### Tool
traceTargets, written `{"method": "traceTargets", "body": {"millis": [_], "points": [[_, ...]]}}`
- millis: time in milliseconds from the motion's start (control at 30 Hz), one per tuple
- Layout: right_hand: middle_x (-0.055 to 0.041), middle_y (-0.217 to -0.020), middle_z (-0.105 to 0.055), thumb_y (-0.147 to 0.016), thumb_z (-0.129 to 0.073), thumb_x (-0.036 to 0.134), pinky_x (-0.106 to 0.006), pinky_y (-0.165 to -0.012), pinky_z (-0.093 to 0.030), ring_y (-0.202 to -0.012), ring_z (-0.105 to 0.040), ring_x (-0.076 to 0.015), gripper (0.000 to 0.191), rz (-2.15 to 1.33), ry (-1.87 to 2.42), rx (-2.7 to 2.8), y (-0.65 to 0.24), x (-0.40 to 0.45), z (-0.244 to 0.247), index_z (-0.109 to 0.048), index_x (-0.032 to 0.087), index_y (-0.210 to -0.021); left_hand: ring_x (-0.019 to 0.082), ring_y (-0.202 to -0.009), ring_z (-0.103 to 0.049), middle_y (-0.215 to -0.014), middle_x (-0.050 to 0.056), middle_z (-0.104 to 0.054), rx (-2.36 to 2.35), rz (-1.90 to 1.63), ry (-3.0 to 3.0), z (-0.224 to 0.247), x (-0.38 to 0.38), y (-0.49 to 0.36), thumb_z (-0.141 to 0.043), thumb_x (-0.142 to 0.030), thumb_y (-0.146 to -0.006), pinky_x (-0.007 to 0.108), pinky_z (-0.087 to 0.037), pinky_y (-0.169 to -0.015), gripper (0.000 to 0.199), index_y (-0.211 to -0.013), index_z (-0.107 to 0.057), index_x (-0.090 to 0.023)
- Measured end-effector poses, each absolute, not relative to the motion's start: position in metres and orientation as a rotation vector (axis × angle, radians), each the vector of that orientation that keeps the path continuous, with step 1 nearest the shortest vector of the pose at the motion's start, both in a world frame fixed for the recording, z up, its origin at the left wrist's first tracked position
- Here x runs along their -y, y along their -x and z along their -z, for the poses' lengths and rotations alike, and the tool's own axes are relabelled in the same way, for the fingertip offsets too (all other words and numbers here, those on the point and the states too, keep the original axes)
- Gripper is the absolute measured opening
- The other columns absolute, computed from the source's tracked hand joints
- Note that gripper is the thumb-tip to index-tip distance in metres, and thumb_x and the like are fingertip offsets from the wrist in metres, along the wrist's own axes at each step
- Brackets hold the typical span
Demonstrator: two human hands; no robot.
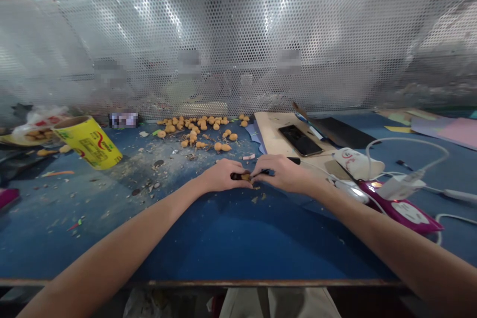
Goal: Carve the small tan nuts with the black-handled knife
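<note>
- My left hand (223,176) is curled nearly shut, pinching a small dark-and-tan piece (242,176) between fingers and thumb, at the middle of my view.
- My right hand (279,174) is closed around a black-handled knife (294,160), its tip end meeting the piece; the blade is mostly hidden by my fingers.
- Hands are touching each other at the fingertips, just above the blue work table (238,253).
- Around 11 to 12 o'clock from my hands: a loose heap of tan gourd-shaped pieces (192,129), dozens of them, none in my hands.
- Looks done so far: wood-like shavings and dark crumbs (164,169) are scattered around 10 o'clock and by my hands.
- Looks left: the heap is large; can't tell from here how many pieces are already worked.
- At 10 o'clock: yellow printed roll (87,141), tipped on its side.
- At 1 o'clock: smartphone (300,140) on a wooden board (268,126).
- At 3 o'clock: magenta device (400,208) with white cables.
</note>
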State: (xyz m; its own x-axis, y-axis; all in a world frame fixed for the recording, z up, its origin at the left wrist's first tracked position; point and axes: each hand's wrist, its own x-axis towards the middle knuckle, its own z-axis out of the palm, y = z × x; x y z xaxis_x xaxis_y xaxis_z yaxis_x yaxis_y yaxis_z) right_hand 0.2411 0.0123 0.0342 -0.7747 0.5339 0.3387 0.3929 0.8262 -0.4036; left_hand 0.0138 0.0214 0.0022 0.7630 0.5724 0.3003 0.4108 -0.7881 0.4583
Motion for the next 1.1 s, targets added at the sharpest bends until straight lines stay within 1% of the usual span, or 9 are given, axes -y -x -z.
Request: {"method": "traceTargets", "body": {"millis": [167,333,467,533,667,733,867,967,1100], "points": [[-0.0031,-0.084,-0.069,-0.087,-0.061,0.022,-0.034,-0.081,-0.048,-0.081,-0.062,-0.0180,0.010,-0.422,0.706,2.522,-0.2383,-0.0094,-0.0325,-0.071,0.023,-0.084,0.013,-0.068,-0.057,-0.076,0.003,-0.062,-0.756,-0.627,-2.611,-0.0007,-0.0218,-0.0143,-0.060,-0.053,-0.085,0.024,-0.041,-0.067,0.038,-0.085,-0.072,-0.017],[-0.0046,-0.084,-0.069,-0.088,-0.061,0.025,-0.034,-0.080,-0.048,-0.084,-0.062,-0.0190,0.010,-0.362,0.721,2.569,-0.2448,-0.0125,-0.0307,-0.071,0.021,-0.086,0.013,-0.070,-0.058,-0.080,0.003,-0.064,-0.742,-0.643,-2.621,0.0006,-0.0218,-0.0142,-0.058,-0.053,-0.086,0.024,-0.042,-0.067,0.038,-0.093,-0.072,-0.018],[-0.0059,-0.087,-0.067,-0.089,-0.059,0.022,-0.033,-0.081,-0.047,-0.086,-0.061,-0.0190,0.010,-0.280,0.732,2.552,-0.2404,-0.0086,-0.0304,-0.069,0.019,-0.089,0.012,-0.066,-0.056,-0.075,0.002,-0.061,-0.739,-0.653,-2.647,0.0020,-0.0228,-0.0137,-0.060,-0.053,-0.086,0.024,-0.042,-0.066,0.039,-0.084,-0.071,-0.016],[-0.0060,-0.088,-0.067,-0.090,-0.058,0.020,-0.033,-0.082,-0.047,-0.087,-0.060,-0.0188,0.010,-0.255,0.719,2.556,-0.2396,-0.0082,-0.0310,-0.068,0.019,-0.089,0.012,-0.066,-0.056,-0.075,0.002,-0.061,-0.742,-0.653,-2.650,0.0023,-0.0230,-0.0136,-0.060,-0.053,-0.085,0.024,-0.042,-0.065,0.039,-0.082,-0.071,-0.016],[-0.0049,-0.084,-0.066,-0.089,-0.059,0.021,-0.032,-0.079,-0.047,-0.084,-0.060,-0.0182,0.009,-0.278,0.695,2.607,-0.2444,-0.0106,-0.0312,-0.067,0.019,-0.085,0.013,-0.071,-0.059,-0.080,0.003,-0.064,-0.712,-0.675,-2.630,0.0017,-0.0224,-0.0138,-0.060,-0.051,-0.086,0.023,-0.043,-0.068,0.036,-0.092,-0.072,-0.017],[-0.0052,-0.084,-0.066,-0.089,-0.059,0.022,-0.032,-0.077,-0.047,-0.083,-0.060,-0.0185,0.009,-0.265,0.712,2.612,-0.2452,-0.0101,-0.0292,-0.066,0.019,-0.085,0.013,-0.071,-0.059,-0.081,0.003,-0.065,-0.708,-0.671,-2.626,0.0013,-0.0220,-0.0138,-0.060,-0.050,-0.086,0.023,-0.043,-0.068,0.035,-0.093,-0.072,-0.018],[-0.0077,-0.087,-0.065,-0.091,-0.056,0.024,-0.033,-0.079,-0.046,-0.083,-0.059,-0.0194,0.012,-0.151,0.752,2.540,-0.2384,-0.0049,-0.0243,-0.065,0.018,-0.086,0.012,-0.068,-0.058,-0.075,0.002,-0.062,-0.719,-0.665,-2.642,0.0016,-0.0223,-0.0141,-0.060,-0.051,-0.086,0.023,-0.042,-0.065,0.036,-0.086,-0.071,-0.016],[-0.0084,-0.087,-0.064,-0.092,-0.053,0.023,-0.032,-0.075,-0.046,-0.080,-0.058,-0.0189,0.013,-0.138,0.764,2.538,-0.2361,-0.0036,-0.0267,-0.064,0.017,-0.087,0.012,-0.067,-0.057,-0.074,0.002,-0.061,-0.715,-0.676,-2.638,0.0019,-0.0224,-0.0146,-0.060,-0.051,-0.086,0.023,-0.041,-0.065,0.036,-0.086,-0.072,-0.017],[-0.0054,-0.080,-0.063,-0.090,-0.057,0.025,-0.030,-0.069,-0.045,-0.074,-0.057,-0.0173,0.011,-0.229,0.761,2.641,-0.2410,-0.0051,-0.0330,-0.063,0.018,-0.083,0.013,-0.069,-0.058,-0.078,0.002,-0.063,-0.704,-0.674,-2.624,0.0012,-0.0217,-0.0148,-0.060,-0.050,-0.086,0.023,-0.042,-0.067,0.035,-0.091,-0.072,-0.018]]}}
